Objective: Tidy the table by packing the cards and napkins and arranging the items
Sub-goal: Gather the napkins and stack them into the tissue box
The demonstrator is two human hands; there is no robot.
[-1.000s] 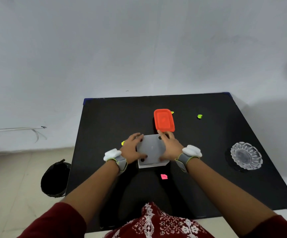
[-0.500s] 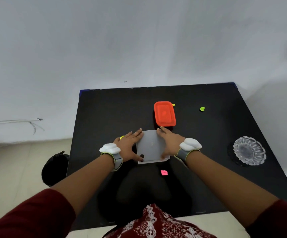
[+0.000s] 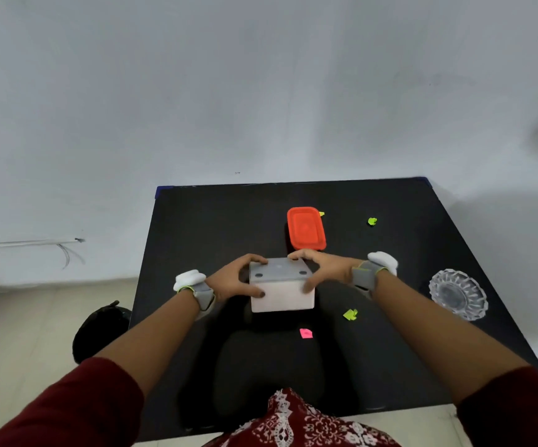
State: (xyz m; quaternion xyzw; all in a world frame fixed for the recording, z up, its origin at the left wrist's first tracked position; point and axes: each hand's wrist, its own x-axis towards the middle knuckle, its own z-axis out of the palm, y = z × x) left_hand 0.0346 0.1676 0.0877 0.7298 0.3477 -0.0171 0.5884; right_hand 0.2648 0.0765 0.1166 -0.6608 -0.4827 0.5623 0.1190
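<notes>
Gripping white box [image 3: 281,285], grey top, both hands

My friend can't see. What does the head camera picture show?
The left hand and right hand grip a white box from both sides at the middle of a black table. Behind it sits an orange container, a glass dish lies to the right, and a pink paper scrap lies nearer.

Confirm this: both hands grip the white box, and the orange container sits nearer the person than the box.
Not quite. The head view shows the left hand and right hand gripping the white box, but the orange container sits beyond it, farther away.
</notes>
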